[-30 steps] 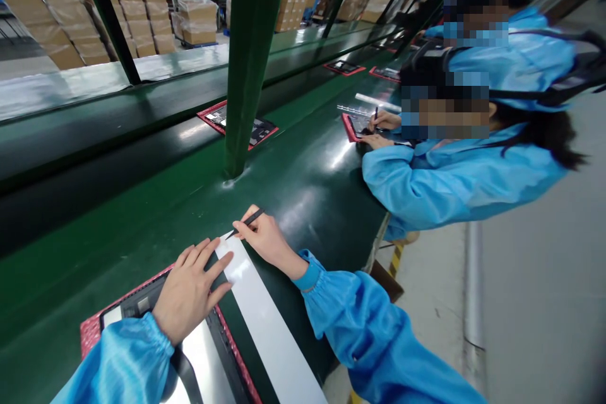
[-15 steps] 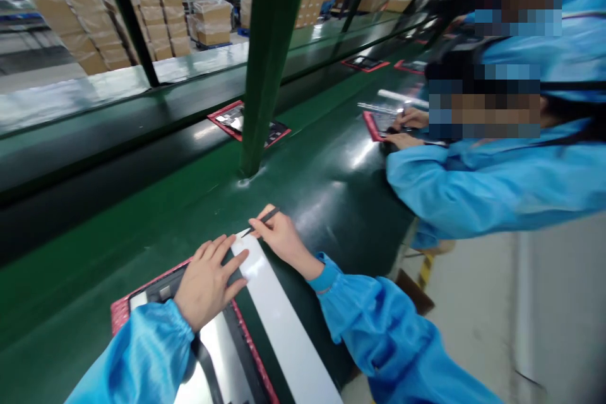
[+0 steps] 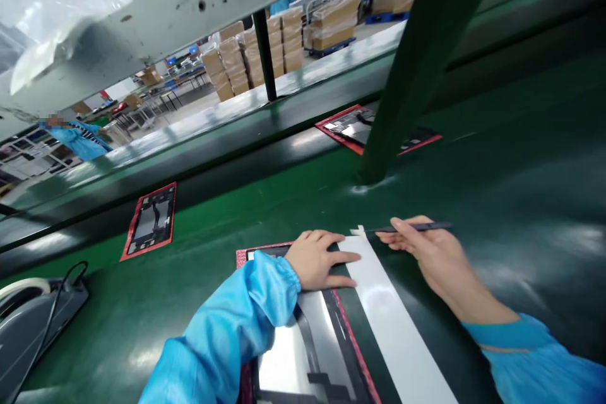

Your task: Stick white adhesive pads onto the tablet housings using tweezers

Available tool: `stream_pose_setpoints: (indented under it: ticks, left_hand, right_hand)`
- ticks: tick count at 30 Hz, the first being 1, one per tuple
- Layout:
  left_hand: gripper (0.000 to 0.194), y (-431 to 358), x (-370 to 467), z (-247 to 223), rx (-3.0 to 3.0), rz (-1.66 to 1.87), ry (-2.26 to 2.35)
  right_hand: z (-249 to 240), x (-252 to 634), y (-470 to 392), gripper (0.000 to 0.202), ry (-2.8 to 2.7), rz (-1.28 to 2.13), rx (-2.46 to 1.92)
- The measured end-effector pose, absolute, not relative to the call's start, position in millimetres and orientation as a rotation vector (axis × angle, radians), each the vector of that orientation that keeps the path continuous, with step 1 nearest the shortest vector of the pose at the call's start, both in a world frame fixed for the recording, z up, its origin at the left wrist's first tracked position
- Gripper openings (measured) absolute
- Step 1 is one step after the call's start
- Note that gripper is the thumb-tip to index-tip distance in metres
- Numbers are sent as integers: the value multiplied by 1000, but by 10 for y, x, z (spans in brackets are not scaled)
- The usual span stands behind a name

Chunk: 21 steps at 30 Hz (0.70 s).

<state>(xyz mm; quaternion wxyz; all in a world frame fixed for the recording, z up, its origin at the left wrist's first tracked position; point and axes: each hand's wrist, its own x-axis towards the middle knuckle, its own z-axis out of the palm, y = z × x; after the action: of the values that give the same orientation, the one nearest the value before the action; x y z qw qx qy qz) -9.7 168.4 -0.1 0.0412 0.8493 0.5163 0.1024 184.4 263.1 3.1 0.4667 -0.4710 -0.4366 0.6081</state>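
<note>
One white strip lies on the counter, beside one panel. One small tab sits at the strip's far end, by the tip of one black tool. Right hand: beside the strip, fingers gripping the tool near-horizontally. Left hand: palm down across the panel, fingers spread over the strip's edge. Two further panels lie beyond, one partly behind a green post.
</note>
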Motion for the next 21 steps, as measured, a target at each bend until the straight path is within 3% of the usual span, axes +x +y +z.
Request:
stream_pose_setpoints:
  ticks: [7,11,16,21]
  left_hand:
    - [57,1445,-83,235,2536,509,1595]
    - [39,859,-25,382,2432,607,1626]
    - [23,293,47,192,2412,578,1608]
    - [17,214,29,60,2385,620,1639]
  right_hand:
    - [208,2132,2221,44,-1063,1450,-1173]
    - [88,2459,1733,44,-1294,1305,-1284]
    - [94,2422,1245,45,-1411,1346,-1379]
    - [174,2098,1129,37,-1341,1531,-1325]
